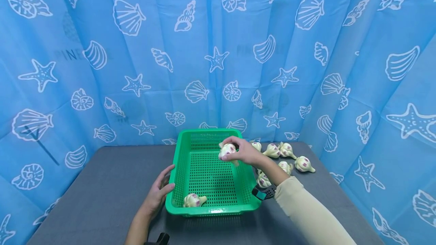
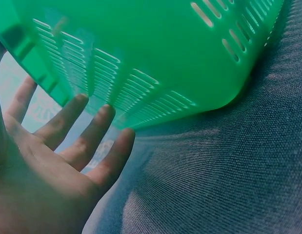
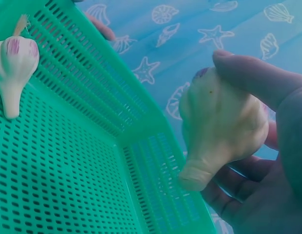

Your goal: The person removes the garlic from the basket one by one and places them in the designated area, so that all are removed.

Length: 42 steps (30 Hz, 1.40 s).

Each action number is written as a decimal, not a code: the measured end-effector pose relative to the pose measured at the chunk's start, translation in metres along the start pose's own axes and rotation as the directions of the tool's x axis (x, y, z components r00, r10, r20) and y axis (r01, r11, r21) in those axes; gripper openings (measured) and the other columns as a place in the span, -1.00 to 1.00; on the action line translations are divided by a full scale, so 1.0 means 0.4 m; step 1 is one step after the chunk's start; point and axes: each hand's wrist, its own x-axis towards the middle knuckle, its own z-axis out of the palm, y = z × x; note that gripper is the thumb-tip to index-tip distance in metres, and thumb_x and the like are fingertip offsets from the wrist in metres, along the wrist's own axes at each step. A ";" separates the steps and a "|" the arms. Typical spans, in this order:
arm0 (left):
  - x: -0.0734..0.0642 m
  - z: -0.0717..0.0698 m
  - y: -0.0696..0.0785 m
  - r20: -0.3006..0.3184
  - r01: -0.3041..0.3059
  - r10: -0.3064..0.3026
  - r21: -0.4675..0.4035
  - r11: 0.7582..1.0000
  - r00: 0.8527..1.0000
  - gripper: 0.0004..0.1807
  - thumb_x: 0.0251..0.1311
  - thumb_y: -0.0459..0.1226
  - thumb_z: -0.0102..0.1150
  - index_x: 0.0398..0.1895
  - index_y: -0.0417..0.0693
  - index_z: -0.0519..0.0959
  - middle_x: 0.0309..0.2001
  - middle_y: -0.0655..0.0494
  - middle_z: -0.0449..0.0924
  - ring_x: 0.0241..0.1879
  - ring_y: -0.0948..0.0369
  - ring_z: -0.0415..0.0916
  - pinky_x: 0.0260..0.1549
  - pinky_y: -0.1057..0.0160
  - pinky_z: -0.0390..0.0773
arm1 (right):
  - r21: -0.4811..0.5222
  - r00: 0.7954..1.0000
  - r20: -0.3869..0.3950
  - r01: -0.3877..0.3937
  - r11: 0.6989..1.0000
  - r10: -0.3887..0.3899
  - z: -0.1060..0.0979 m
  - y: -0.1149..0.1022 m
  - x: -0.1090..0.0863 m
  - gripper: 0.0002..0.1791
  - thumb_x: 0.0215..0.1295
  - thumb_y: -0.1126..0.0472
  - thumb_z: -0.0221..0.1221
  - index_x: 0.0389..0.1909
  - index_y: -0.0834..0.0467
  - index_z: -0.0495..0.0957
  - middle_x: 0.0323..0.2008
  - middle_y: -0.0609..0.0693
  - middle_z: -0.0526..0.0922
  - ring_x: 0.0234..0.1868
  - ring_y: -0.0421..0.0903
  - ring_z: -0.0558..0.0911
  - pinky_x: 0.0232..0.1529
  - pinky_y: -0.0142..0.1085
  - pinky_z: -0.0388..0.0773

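Observation:
A green plastic basket (image 1: pixel 212 210) with slotted walls stands on the grey table. My right hand (image 1: pixel 244 152) holds a garlic bulb (image 1: pixel 227 150) over the far right part of the basket. Thumb and fingers pinch this bulb (image 3: pixel 219 117) from either side in the right wrist view, its cut stem pointing down. Another garlic bulb (image 1: pixel 193 200) lies inside at the near left corner. At the basket's left side, my left hand (image 1: pixel 158 191) touches the rim with its fingertips. The left wrist view shows these fingers (image 2: pixel 87 146) spread and nearly straight beside the outer wall.
To the right of the basket several garlic bulbs (image 1: pixel 286 149) lie loose on the grey cloth (image 1: pixel 112 184), some partly hidden by the right forearm. A blue curtain (image 1: pixel 211 48) with white shell prints rises behind the table and along its sides.

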 end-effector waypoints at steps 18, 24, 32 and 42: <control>0.002 -0.001 -0.006 0.004 -0.022 0.022 0.002 1.000 1.000 -0.33 0.38 -0.36 -0.04 0.52 -0.06 0.04 0.42 -0.30 0.04 0.28 0.08 0.22 0.01 0.24 0.47 | 0.002 0.975 -0.222 0.003 1.000 -0.002 -0.075 0.023 -0.051 -0.45 0.16 0.30 0.36 0.16 0.29 0.43 -0.16 0.16 0.54 -0.26 -0.03 0.52 -0.31 -0.20 0.55; 0.002 -0.004 -0.002 0.016 -0.022 0.022 0.004 1.000 1.000 -0.34 0.39 -0.37 -0.07 0.52 -0.07 0.03 0.42 -0.31 0.03 0.30 0.01 0.18 0.01 0.25 0.46 | -0.017 0.968 -0.251 0.004 1.000 -0.008 -0.099 0.048 -0.073 -0.47 0.20 0.29 0.33 0.17 0.31 0.40 -0.18 0.19 0.51 -0.29 -0.03 0.50 -0.34 -0.22 0.53; 0.002 -0.001 -0.001 0.007 -0.014 0.014 -0.004 1.000 1.000 -0.34 0.38 -0.37 -0.06 0.52 -0.07 0.03 0.43 -0.32 0.01 0.34 -0.16 0.08 0.00 0.25 0.46 | -0.004 0.961 -0.276 -0.028 1.000 0.026 -0.118 0.076 -0.105 -0.44 0.20 0.31 0.33 0.18 0.34 0.37 -0.14 0.23 0.49 -0.27 -0.04 0.51 -0.32 -0.25 0.54; 0.000 0.002 0.000 -0.004 -0.008 0.008 -0.014 1.000 1.000 -0.34 0.37 -0.36 -0.05 0.51 -0.07 0.05 0.43 -0.34 0.01 0.34 -0.20 0.06 -0.01 0.27 0.47 | -0.047 0.927 -0.371 -0.080 0.996 0.057 -0.147 0.103 -0.155 -0.37 0.19 0.26 0.34 0.23 0.35 0.34 -0.03 0.27 0.49 -0.24 -0.06 0.52 -0.27 -0.21 0.53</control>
